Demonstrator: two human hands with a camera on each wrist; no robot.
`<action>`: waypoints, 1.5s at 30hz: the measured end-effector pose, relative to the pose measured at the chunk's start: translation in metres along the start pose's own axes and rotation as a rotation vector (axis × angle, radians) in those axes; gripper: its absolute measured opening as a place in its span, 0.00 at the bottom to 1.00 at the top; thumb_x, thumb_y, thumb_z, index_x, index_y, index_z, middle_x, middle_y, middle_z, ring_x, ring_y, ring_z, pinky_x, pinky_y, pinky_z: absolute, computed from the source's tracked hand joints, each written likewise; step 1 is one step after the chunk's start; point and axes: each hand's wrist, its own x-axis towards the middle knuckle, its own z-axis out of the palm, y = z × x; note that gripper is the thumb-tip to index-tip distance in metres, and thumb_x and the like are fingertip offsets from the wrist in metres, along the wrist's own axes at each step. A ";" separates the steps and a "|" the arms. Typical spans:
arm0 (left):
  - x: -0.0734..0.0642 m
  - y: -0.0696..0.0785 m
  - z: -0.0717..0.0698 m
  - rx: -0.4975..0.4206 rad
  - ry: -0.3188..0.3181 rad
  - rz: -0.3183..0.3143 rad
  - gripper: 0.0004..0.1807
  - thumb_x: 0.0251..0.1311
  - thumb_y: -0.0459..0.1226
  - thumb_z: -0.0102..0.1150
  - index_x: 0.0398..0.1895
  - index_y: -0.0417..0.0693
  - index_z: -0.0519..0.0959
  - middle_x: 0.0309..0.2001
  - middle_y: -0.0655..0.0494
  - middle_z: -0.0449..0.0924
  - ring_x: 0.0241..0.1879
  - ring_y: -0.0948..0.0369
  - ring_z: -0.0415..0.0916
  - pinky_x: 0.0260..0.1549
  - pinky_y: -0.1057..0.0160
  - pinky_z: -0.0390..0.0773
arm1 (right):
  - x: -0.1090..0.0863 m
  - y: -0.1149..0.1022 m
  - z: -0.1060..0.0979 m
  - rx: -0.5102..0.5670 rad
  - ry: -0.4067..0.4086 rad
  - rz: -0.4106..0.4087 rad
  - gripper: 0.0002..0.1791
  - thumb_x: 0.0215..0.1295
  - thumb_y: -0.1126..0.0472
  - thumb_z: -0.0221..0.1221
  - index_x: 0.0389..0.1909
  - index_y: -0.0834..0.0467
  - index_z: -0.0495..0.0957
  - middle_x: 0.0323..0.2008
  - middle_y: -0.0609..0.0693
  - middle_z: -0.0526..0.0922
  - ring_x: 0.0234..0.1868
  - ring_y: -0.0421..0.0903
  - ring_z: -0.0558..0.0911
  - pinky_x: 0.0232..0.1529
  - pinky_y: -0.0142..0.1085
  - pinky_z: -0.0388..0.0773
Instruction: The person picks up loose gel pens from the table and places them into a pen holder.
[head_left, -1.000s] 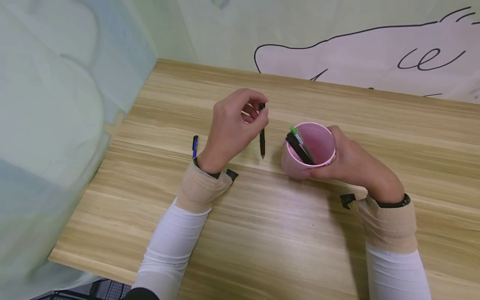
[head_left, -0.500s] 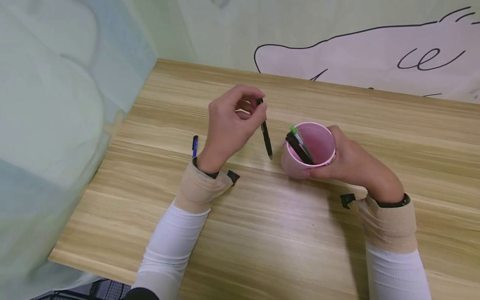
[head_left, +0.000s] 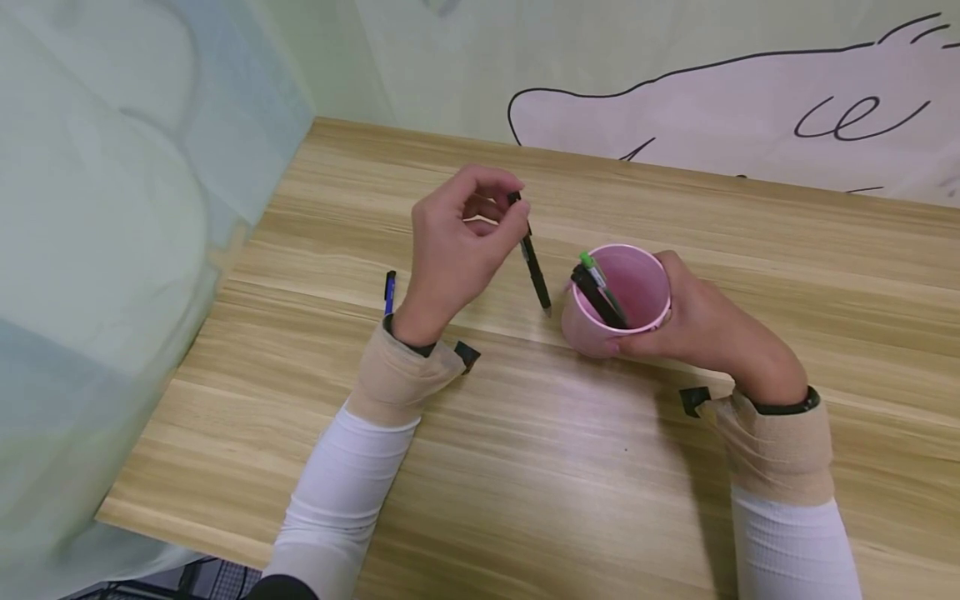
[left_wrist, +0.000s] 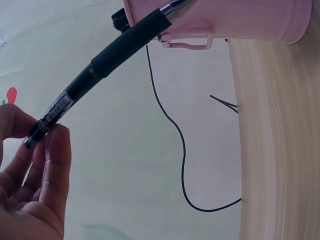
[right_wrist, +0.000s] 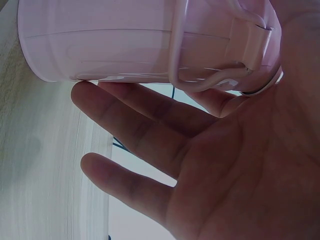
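- A slim black pen with a dark grip [head_left: 536, 272] is pinched near its top end by the thumb and a fingertip of the left hand [head_left: 461, 233]; the other fingers are loosely bent and are wrapped round nothing.
- The pen is held at a slant, its silver tip [left_wrist: 177, 7] angled down and towards the bucket; a white barcode label [left_wrist: 59, 106] is shown on its barrel in the left wrist view.
- And there is the target of that slant: a round, glossy pink bucket [head_left: 588, 337], by which the pen is flanked on its right, the tip just outside the wall, with a narrow gap seen from the head.
- The bucket is gripped from its right side by the right hand [head_left: 723, 325]: the thumb is laid along the near side, fingers are placed round the far side, and one finger is seen spread away from the wall in the right wrist view.
- Inside the bucket, a green-topped pen [head_left: 600, 279] and a black stick-shaped item [head_left: 598, 297] are leaned together against the left rim.
- A blue pen with a black end [head_left: 390, 293] is seen on the wood-grain table [head_left: 525, 467], its lower part hidden by the left wrist.
- White sleeves [head_left: 341, 492] and beige wraps [head_left: 405, 379] are worn on both arms.
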 end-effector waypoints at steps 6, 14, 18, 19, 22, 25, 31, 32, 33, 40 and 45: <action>0.000 0.002 0.000 -0.031 0.024 -0.040 0.09 0.59 0.27 0.65 0.41 0.31 0.81 0.32 0.47 0.81 0.29 0.57 0.81 0.28 0.60 0.84 | 0.001 0.001 0.000 -0.001 0.002 -0.009 0.53 0.41 0.58 0.83 0.66 0.62 0.60 0.58 0.56 0.76 0.57 0.53 0.77 0.59 0.51 0.71; 0.001 0.003 0.000 -0.097 0.059 -0.055 0.08 0.59 0.26 0.63 0.41 0.29 0.80 0.31 0.46 0.80 0.28 0.54 0.81 0.26 0.60 0.83 | 0.000 0.001 0.000 0.010 -0.003 -0.005 0.54 0.41 0.58 0.82 0.67 0.62 0.60 0.59 0.57 0.75 0.58 0.54 0.76 0.59 0.52 0.71; 0.001 0.003 -0.001 -0.136 0.062 -0.045 0.09 0.59 0.25 0.62 0.41 0.27 0.79 0.32 0.44 0.79 0.27 0.53 0.80 0.26 0.57 0.84 | -0.001 0.000 0.000 0.029 -0.002 -0.003 0.53 0.41 0.60 0.82 0.67 0.62 0.60 0.60 0.57 0.75 0.58 0.53 0.76 0.60 0.51 0.70; 0.001 0.003 -0.002 -0.144 0.066 -0.044 0.09 0.59 0.25 0.62 0.42 0.27 0.79 0.32 0.43 0.79 0.27 0.53 0.80 0.26 0.57 0.84 | -0.001 -0.001 0.000 0.033 0.000 0.001 0.53 0.41 0.61 0.82 0.66 0.61 0.60 0.60 0.57 0.75 0.58 0.53 0.76 0.60 0.51 0.70; 0.001 0.003 -0.002 -0.167 0.078 -0.048 0.10 0.59 0.25 0.62 0.42 0.25 0.78 0.32 0.43 0.78 0.26 0.53 0.80 0.26 0.55 0.84 | -0.001 -0.001 0.000 0.031 0.002 0.003 0.53 0.40 0.61 0.83 0.66 0.61 0.60 0.60 0.57 0.76 0.58 0.53 0.76 0.60 0.50 0.71; 0.001 0.003 -0.003 -0.179 0.090 -0.049 0.09 0.59 0.24 0.61 0.42 0.26 0.78 0.32 0.44 0.78 0.26 0.53 0.80 0.27 0.52 0.84 | 0.000 -0.001 0.000 0.027 0.001 0.001 0.54 0.41 0.61 0.83 0.67 0.61 0.60 0.60 0.57 0.75 0.58 0.53 0.76 0.60 0.51 0.71; 0.002 0.003 -0.003 -0.204 0.105 -0.050 0.09 0.60 0.24 0.61 0.42 0.27 0.78 0.32 0.45 0.77 0.25 0.53 0.79 0.27 0.53 0.84 | 0.000 0.000 0.000 0.020 -0.010 -0.020 0.55 0.42 0.59 0.82 0.68 0.62 0.59 0.61 0.57 0.74 0.59 0.54 0.75 0.60 0.53 0.70; 0.002 0.003 -0.003 -0.211 0.109 -0.051 0.08 0.60 0.24 0.61 0.42 0.27 0.78 0.32 0.45 0.78 0.24 0.53 0.79 0.27 0.53 0.84 | 0.000 0.000 0.000 0.018 -0.009 -0.019 0.55 0.42 0.59 0.82 0.68 0.61 0.59 0.61 0.57 0.74 0.59 0.54 0.75 0.60 0.52 0.70; 0.003 0.003 -0.003 -0.216 0.112 -0.050 0.08 0.60 0.24 0.61 0.42 0.27 0.78 0.32 0.45 0.78 0.24 0.53 0.79 0.27 0.53 0.84 | 0.000 0.000 0.000 0.017 -0.008 -0.018 0.55 0.42 0.59 0.82 0.68 0.61 0.59 0.61 0.56 0.74 0.59 0.53 0.75 0.60 0.52 0.71; 0.003 0.002 -0.003 -0.242 0.136 -0.027 0.07 0.59 0.23 0.61 0.41 0.28 0.78 0.32 0.47 0.78 0.24 0.53 0.79 0.27 0.54 0.84 | 0.000 0.000 -0.001 0.008 -0.003 -0.006 0.53 0.42 0.56 0.82 0.66 0.61 0.60 0.59 0.57 0.75 0.57 0.53 0.77 0.58 0.51 0.71; 0.003 0.002 -0.002 -0.244 0.142 -0.009 0.07 0.59 0.23 0.61 0.41 0.28 0.78 0.32 0.50 0.78 0.24 0.55 0.80 0.27 0.54 0.84 | 0.000 0.000 0.000 0.006 0.000 -0.002 0.53 0.41 0.56 0.83 0.66 0.61 0.61 0.58 0.56 0.76 0.56 0.53 0.77 0.57 0.51 0.72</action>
